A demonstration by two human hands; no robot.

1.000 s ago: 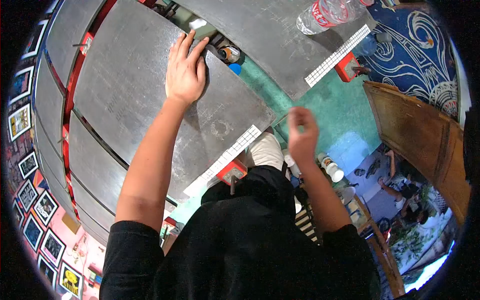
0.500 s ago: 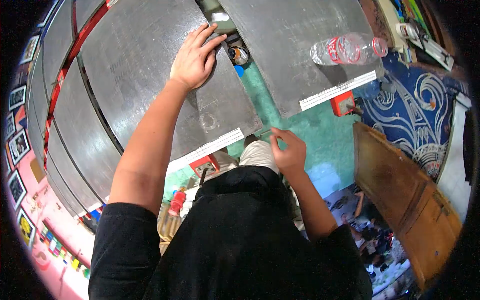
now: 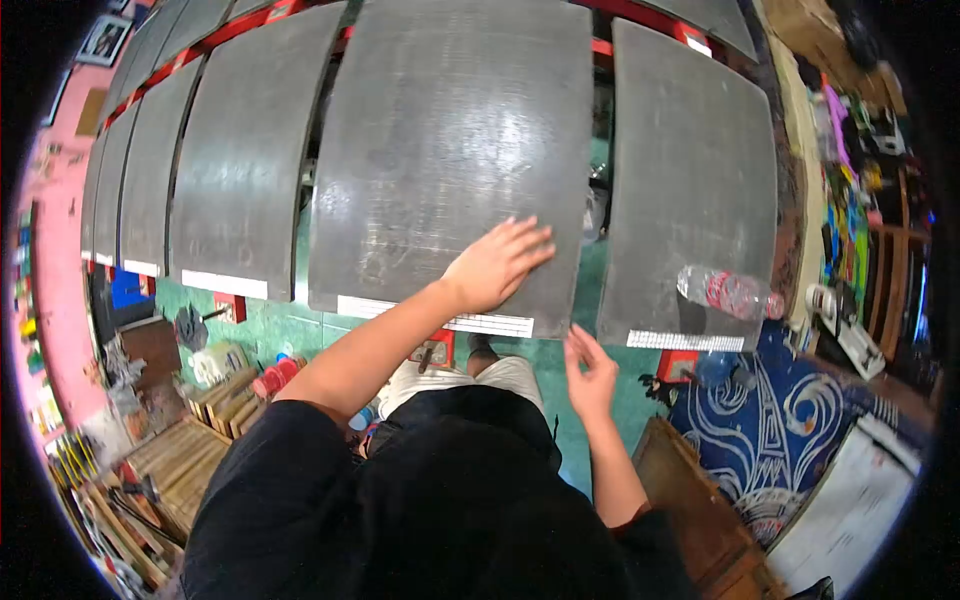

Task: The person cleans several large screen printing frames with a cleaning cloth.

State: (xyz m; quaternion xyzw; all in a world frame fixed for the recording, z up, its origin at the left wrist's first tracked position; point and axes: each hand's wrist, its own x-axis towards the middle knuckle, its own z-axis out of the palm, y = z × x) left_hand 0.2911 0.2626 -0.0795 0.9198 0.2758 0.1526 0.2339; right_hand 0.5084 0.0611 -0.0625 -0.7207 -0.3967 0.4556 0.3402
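We see the left hand (image 3: 500,265) on a grey panel (image 3: 430,140) mid-frame, the right hand (image 3: 591,378) beside the panel's lower-right corner. A bottle (image 3: 730,292) lies at right.

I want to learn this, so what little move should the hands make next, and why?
Perhaps the right hand should touch the middle grey board's near right corner, since it is right beside that corner while the left hand seems to rest on top.

The left hand (image 3: 502,264) is over a worktop (image 3: 440,150); a strip (image 3: 490,325) runs along the edge between it and the person's body (image 3: 450,480). The right hand (image 3: 592,378) is at the near right corner. Farther right, I see a bottle (image 3: 728,291) lying on a second worktop (image 3: 690,180).
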